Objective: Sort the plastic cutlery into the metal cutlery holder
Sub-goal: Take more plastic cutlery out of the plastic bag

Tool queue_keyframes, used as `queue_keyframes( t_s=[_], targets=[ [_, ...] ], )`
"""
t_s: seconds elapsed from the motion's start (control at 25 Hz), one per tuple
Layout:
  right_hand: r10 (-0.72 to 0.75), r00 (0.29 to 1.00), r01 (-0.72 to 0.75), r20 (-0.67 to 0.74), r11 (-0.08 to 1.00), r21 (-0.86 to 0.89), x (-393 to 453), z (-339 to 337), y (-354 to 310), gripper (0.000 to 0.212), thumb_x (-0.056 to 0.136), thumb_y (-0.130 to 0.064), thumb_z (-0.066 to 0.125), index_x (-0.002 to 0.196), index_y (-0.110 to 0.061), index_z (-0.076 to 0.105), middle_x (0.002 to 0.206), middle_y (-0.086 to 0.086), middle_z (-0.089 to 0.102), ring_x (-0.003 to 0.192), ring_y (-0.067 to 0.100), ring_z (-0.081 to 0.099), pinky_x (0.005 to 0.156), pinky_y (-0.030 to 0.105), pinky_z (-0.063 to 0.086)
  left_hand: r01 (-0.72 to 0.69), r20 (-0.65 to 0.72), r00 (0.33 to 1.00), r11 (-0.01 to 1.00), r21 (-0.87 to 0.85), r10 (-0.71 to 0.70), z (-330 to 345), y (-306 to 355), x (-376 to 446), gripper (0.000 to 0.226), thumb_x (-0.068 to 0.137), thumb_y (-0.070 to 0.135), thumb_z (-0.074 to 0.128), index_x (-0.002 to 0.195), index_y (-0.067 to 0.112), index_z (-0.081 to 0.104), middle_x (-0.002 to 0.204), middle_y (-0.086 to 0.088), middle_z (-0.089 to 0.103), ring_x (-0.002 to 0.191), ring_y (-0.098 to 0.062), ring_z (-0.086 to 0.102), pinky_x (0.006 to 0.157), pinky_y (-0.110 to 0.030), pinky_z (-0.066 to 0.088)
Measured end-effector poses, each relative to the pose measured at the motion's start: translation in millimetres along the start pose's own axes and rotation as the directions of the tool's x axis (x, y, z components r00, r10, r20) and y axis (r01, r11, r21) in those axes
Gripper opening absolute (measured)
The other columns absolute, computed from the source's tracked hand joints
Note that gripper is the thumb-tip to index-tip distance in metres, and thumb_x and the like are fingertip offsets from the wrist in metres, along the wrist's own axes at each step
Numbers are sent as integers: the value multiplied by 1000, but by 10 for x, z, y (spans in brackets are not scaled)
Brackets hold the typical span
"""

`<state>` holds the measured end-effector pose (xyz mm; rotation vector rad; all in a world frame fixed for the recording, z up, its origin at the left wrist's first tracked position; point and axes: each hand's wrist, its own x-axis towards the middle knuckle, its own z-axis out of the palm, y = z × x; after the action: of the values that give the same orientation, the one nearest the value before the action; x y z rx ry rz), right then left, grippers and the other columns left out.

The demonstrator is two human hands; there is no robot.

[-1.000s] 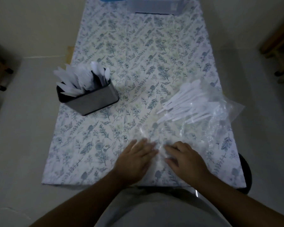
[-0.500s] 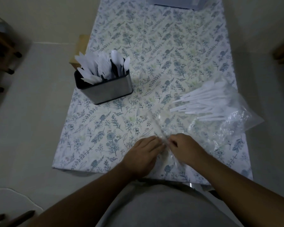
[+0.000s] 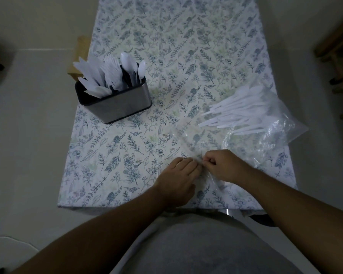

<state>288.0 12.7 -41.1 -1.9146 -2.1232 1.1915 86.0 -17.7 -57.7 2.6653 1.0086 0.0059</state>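
A metal cutlery holder (image 3: 119, 107) stands on the left of the table, filled with white plastic knives, forks and spoons (image 3: 109, 76). A pile of white plastic cutlery (image 3: 240, 111) lies on the right, partly on a crumpled clear plastic bag (image 3: 279, 135). Near the front edge, my left hand (image 3: 178, 178) and my right hand (image 3: 224, 165) meet over a flat clear plastic bag (image 3: 192, 141). My right hand pinches the bag's edge with curled fingers. My left hand's fingertips touch the same spot; whether they pinch it is unclear.
The table carries a floral tablecloth (image 3: 176, 46). A brown cardboard box (image 3: 77, 56) sits beyond the table's left edge, behind the holder. Wooden furniture (image 3: 337, 52) stands at the right. Pale floor surrounds the table.
Both hands have gone from lying flat on the clear bag to drawing together, the right one now pinching its edge. The view has shifted so the holder appears nearer.
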Motion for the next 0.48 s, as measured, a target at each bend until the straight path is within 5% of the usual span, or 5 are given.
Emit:
queue_keyframes(
  t_s=[0.28, 0.48],
  targets=[
    [-40, 987, 73, 159, 976, -207, 85, -72, -63, 22, 94, -22, 53, 71, -23, 51, 66, -7, 50, 63, 15, 50, 60, 33, 44, 27, 115, 993, 1000, -9, -26, -52, 42, 4, 64, 79, 29, 50, 138, 3, 54, 139, -16, 54, 134, -32, 47, 115, -44, 36],
    [-64, 987, 98, 144, 966, -241, 107, -12, -100, 16, 96, -20, 48, 81, -16, 49, 75, -2, 49, 74, 21, 49, 64, 33, 35, 24, 142, 990, 1000, -5, -24, -145, 74, 91, 62, 77, 35, 42, 128, 6, 62, 125, -12, 63, 122, -31, 57, 98, -42, 49]
  ],
)
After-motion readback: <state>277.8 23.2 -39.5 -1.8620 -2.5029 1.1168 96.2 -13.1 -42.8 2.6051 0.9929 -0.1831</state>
